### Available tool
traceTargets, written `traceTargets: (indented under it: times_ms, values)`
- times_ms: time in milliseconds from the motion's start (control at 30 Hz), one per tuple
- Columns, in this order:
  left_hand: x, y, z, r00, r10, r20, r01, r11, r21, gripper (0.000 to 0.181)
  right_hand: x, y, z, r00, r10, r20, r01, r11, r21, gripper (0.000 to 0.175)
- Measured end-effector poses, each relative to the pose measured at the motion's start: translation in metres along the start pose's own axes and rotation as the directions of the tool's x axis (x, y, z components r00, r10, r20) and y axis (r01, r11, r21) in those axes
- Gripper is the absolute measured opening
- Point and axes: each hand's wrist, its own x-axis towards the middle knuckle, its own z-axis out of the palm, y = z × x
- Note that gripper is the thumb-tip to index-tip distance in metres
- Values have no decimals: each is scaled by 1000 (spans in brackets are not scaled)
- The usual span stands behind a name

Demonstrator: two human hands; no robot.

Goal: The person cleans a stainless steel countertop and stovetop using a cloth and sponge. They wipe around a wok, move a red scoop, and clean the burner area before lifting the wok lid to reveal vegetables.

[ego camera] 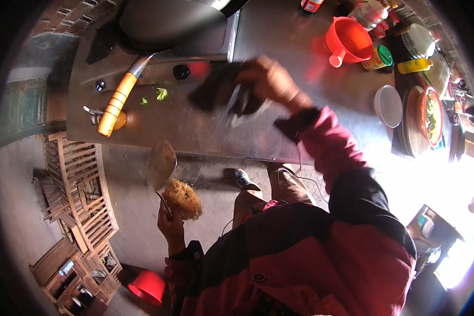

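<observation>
My left hand [170, 227] is in front of the counter's near edge, over the floor. It grips the neck of a metal cooking spoon [162, 166], its oval head pointing away from me, along with a tan fibrous scrubber, possibly loofah [183, 198]. My right hand [270, 79] is blurred above the stainless steel counter [173, 130], closed on a dark cloth [221, 87]. Whether the cloth touches the steel I cannot tell. To its left lie small green leaf scraps [161, 93]. A wok [170, 23] sits on the stove, its wooden handle [120, 102] angled towards me.
Stove knobs [181, 72] line the front. At right are a red plastic dipper [349, 39], a green-lidded container [378, 58], a white bowl [388, 106] and a basin of chopped vegetables [432, 116]. Slatted wooden furniture [83, 177] and a red tub [148, 287] stand at lower left.
</observation>
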Motion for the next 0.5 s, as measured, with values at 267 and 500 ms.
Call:
traceTargets:
  times_ms: [267, 500]
  values:
    - [-3, 15, 41, 996, -83, 28, 85, 995, -50, 51, 2, 192, -57, 865, 488, -115, -420, 579, -699, 41]
    - [16, 12, 39, 990, 42, 136, -25, 992, -126, 48, -125, 101, -12, 927, 348, 137, -242, 838, -490, 26]
